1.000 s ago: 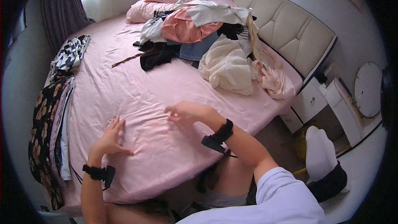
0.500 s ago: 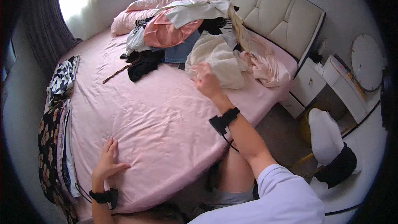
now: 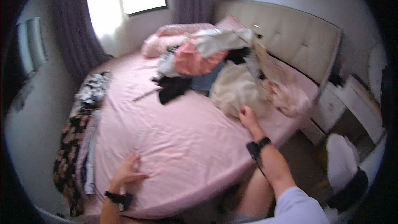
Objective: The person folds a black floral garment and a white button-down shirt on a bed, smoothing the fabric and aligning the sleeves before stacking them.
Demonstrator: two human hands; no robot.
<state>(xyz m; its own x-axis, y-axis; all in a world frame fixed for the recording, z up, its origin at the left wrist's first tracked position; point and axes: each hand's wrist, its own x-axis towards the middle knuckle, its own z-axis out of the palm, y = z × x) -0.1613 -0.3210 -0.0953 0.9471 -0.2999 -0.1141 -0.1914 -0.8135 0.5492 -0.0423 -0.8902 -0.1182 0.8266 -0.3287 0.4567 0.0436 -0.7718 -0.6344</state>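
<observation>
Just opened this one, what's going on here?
A person is at a bed covered with a pink sheet. Their right hand is at the near edge of a cream garment; blur hides whether it grips. The left hand is open, at the sheet's near side. A loose heap of clothes lies toward the headboard, and other clothes lie along the bed's left edge.

There are two hands [image 3: 129,173], two wristbands [image 3: 119,199], one bed [image 3: 178,141], one headboard [image 3: 286,37] and two purple curtains [image 3: 74,25].
</observation>
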